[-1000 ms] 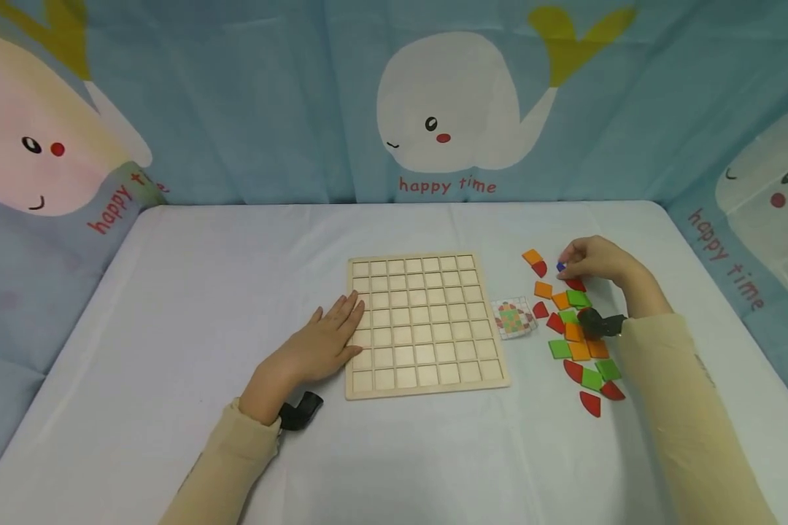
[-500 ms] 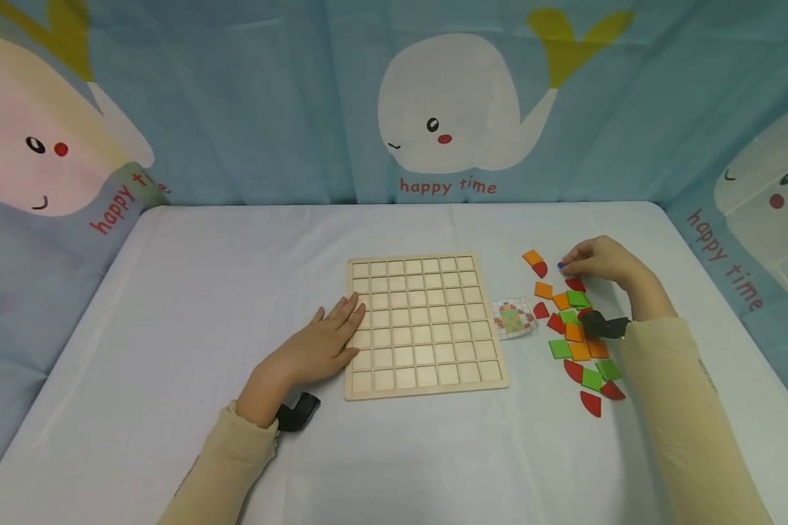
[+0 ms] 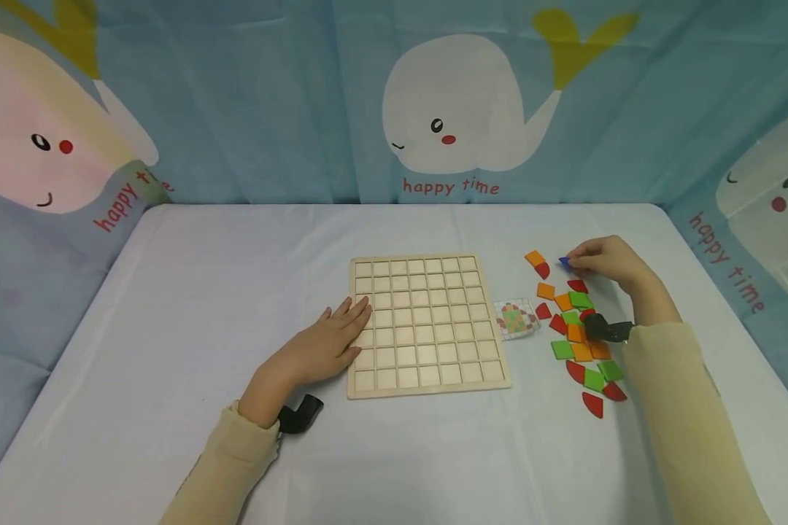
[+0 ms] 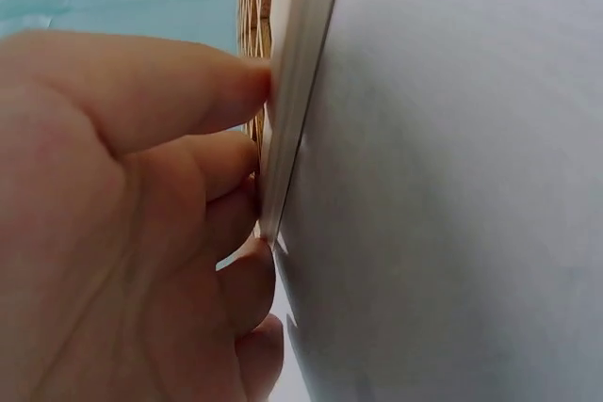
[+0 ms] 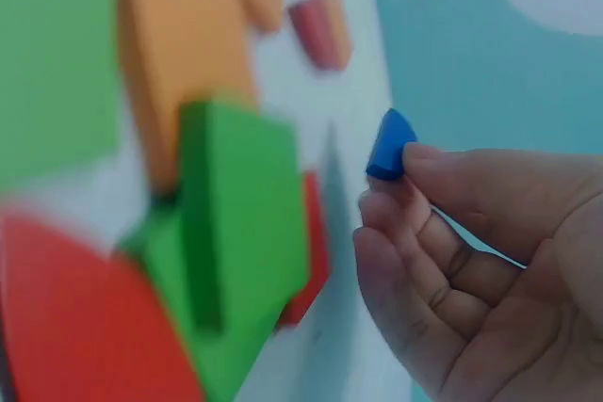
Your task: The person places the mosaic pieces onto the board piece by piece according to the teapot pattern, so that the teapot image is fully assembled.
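The left hand (image 3: 325, 346) lies on the wooden board (image 3: 428, 326) at its nine o'clock rim, fingers outstretched and gripping nothing; light, even pressure there should stop any sliding. At the board's three o'clock sits a picture card (image 3: 517, 319), best left undisturbed, then loose tiles (image 3: 575, 333). Towards two o'clock, the right hand (image 3: 611, 261) pinches a blue piece (image 5: 390, 145) between thumb and fingers; whether it clears the tablecloth (image 3: 171, 306) is hard to tell. A raised wrist should avoid nudging the tiles.

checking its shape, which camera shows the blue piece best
Right wrist view: the blue piece appears much larger there, mostly uncovered. The head view shows it small; the left wrist view, not at all.
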Demonstrator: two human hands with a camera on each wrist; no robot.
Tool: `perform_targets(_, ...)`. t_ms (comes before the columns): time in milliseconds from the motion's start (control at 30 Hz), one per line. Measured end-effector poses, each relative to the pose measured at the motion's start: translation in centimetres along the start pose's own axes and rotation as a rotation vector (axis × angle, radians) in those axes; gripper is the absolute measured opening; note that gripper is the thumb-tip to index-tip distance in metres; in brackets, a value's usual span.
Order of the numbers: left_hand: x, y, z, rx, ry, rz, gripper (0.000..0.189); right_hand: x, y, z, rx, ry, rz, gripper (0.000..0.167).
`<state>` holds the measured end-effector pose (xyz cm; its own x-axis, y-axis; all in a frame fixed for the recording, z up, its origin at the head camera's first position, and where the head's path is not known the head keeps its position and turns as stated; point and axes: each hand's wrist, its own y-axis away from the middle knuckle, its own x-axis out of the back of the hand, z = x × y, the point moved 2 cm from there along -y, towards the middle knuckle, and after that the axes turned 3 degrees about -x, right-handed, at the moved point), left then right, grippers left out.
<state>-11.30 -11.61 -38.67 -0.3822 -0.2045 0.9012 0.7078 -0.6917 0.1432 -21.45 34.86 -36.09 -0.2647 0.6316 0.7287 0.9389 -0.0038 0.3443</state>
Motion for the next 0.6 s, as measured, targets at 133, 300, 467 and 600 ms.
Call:
perform_targets(133,0.0,0.0,0.1,-0.005,-0.002,0.011,0.060,-0.4,0.6,-1.5,0.041,-0.070,0.044,0.039)
perform_targets(300,-0.1,0.1,0.2,-0.007,0.005,0.016,0.060,-1.1,1.0,-3.9,0.118,-0.160,0.077,0.036)
perform_targets(467,-0.6,0.4,0.3,-0.010,0.018,0.025,0.061,-1.9,1.3,-5.8,0.160,-0.232,0.080,0.034)
perform_targets(600,-0.8,0.6,0.5,-0.008,0.023,0.024,0.061,-2.4,1.6,-7.3,0.175,-0.238,0.063,0.031)
